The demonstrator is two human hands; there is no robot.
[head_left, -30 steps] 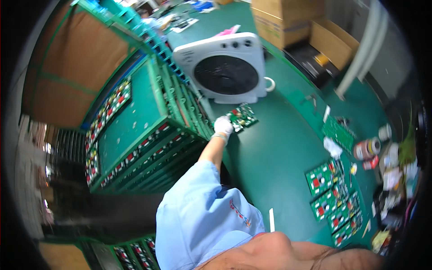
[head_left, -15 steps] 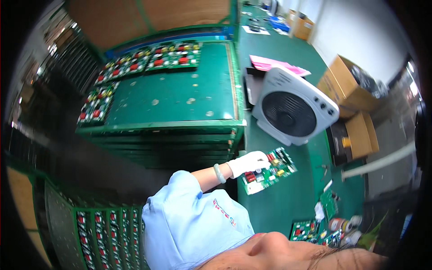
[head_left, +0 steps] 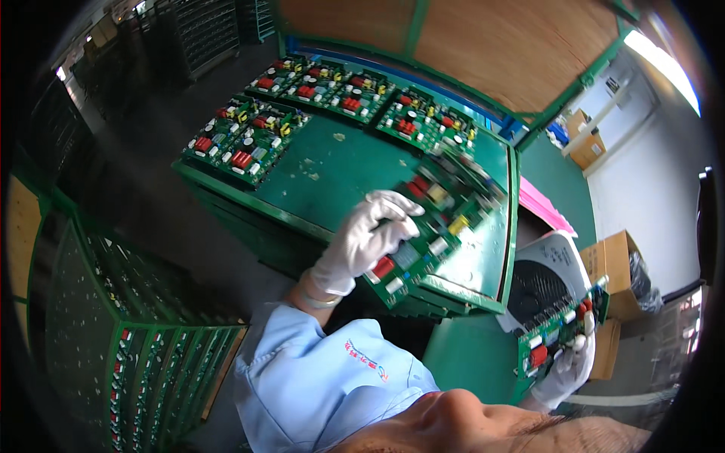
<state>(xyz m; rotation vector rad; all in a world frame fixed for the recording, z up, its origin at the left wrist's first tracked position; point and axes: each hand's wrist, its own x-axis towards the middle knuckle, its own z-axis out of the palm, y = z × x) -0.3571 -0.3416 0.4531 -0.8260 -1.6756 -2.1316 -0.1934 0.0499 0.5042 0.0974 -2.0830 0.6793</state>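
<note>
My left hand [head_left: 361,245], in a white glove, grips a populated green circuit board [head_left: 445,226] by its component side. This board is slightly blurred and hangs tilted over the near right part of the green cart top [head_left: 302,181]. At lower right, my gloved right hand [head_left: 572,371] holds a second circuit board [head_left: 538,349], tilted on its edge in front of the grey fan. Part of the right hand's grip is hidden by the board. Several similar boards [head_left: 245,143] with red and yellow components lie along the far and left sides of the cart top.
The grey box fan [head_left: 559,260] stands on the green bench [head_left: 468,355], right of the cart. Cardboard boxes [head_left: 612,260] and a pink sheet stack [head_left: 545,204] are beyond it. A rack [head_left: 151,377] filled with boards is at lower left. A wooden panel [head_left: 513,45] rises behind the cart.
My left hand has lifted the board off the bench and carried it over the cart top. My right hand has come into view with another board. The view has turned left.
</note>
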